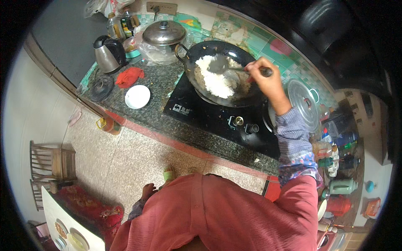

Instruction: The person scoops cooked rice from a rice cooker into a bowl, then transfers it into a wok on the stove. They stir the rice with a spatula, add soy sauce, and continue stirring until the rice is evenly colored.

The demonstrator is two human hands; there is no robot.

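My right hand [265, 73] is closed around the handle of a metal ladle or spatula [220, 64], whose blurred head is over white rice [213, 78] in a black wok [232, 48]. The rice lies in a pale heap, with browner food beside it. Beneath the wok is a black glass gas stove [201, 116] with two knobs. My left hand [149, 190] hangs low beside my body, away from the counter; its fingers look slightly bent and hold nothing that I can see.
Left of the stove, a white bowl [137, 97], a red cloth [129, 77], a steel kettle [108, 56] and a lidded pot [164, 33] stand on the granite counter [163, 80]. A glass lid [303, 105] leans at the right. An oil jug [109, 126] stands on the floor.
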